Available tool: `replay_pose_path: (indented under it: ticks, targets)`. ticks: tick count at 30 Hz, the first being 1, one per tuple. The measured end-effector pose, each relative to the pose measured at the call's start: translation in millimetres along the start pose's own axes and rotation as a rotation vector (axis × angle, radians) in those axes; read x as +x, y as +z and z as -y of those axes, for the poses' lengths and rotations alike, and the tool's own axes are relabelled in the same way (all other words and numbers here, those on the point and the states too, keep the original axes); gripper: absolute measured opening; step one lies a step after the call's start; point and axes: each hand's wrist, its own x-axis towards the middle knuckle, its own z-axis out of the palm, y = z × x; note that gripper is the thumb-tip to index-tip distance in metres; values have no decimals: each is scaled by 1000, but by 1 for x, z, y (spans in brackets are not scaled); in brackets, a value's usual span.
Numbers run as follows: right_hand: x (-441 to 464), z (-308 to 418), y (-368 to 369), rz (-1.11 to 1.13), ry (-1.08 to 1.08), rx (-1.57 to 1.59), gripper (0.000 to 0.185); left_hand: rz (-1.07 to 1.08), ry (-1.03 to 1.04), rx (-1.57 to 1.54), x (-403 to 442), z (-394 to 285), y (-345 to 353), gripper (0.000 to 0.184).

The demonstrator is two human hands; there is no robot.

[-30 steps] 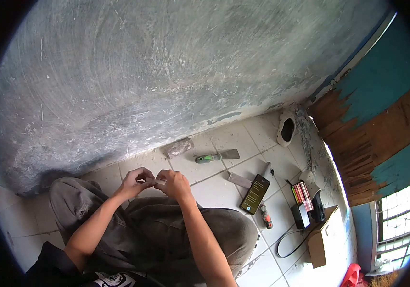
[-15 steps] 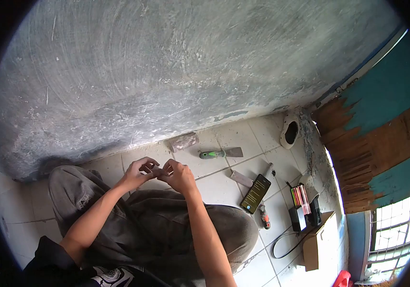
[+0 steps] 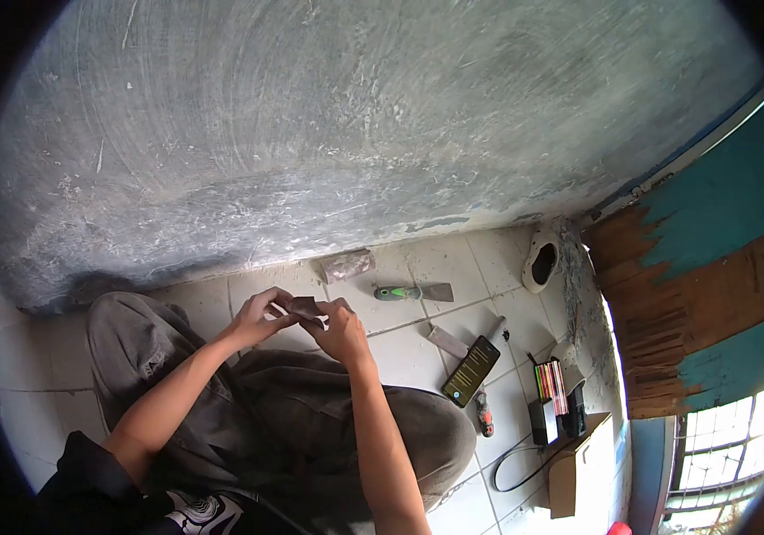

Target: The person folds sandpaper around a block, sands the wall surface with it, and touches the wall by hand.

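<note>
A small dark brown piece of sandpaper (image 3: 307, 307) is held up between both hands above my crossed legs. My left hand (image 3: 259, 322) pinches its left edge, the fingers curled. Around the right edge, my right hand (image 3: 341, 333) closes with thumb and fingers. Past the hands, a putty knife (image 3: 413, 292) with a green and grey handle lies on the tiles. Near the foot of the wall rests a dusty, brownish block (image 3: 347, 265).
The scuffed grey wall (image 3: 310, 134) rises in front of me. To the right on the tiled floor lie a phone (image 3: 472, 372), a red-and-black handled tool (image 3: 485, 415), a pale shoe (image 3: 540, 261), several colourful pencils (image 3: 552, 387) and a cardboard box (image 3: 569, 477).
The sandpaper has turned up and shows more of its dark face between the hands. Both hands stay close together above the lap. The camera view has shifted slightly.
</note>
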Motion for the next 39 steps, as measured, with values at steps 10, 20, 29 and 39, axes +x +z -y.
replay_pose_path:
  ticks: [10,20,29,39]
  targets:
    - [2,11,-7,-16,18,127,24,8,-152,80,0,-8,-6,39]
    - [4,6,-8,-8,75,81,18,38,-126,-119,-1,-10,-4,35]
    - [3,5,-5,-62,49,48,23,54,-118,-245,0,-3,-4,30]
    - [4,7,-9,-35,50,41,19,41,-93,-214,-1,-8,-2,27]
